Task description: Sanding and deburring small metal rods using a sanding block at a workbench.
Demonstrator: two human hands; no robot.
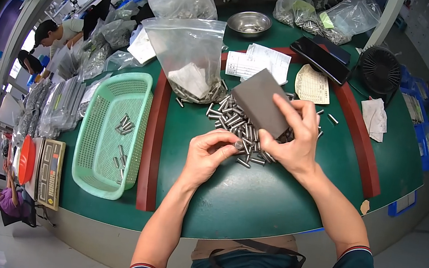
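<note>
My left hand [207, 154] pinches a small metal pin [239, 144] between thumb and fingertips, its round end turned toward me. In my right hand [298, 140] is a flat dark grey block [262, 101], held tilted by its right edge. Under and around the block lies a heap of shiny metal pins [230, 118] on the green table [248, 204]; the block hides part of it. To the left, a light green plastic basket [139, 140] holds several similar pins [125, 125].
Dark red bars [152, 153] border the work area left, right and behind. A clear bag of parts [184, 53] stands behind the heap. Farther back are a steel bowl [249, 24], paper slips [257, 60], a phone [321, 60] and a black fan [379, 71]. A scale [50, 171] sits far left.
</note>
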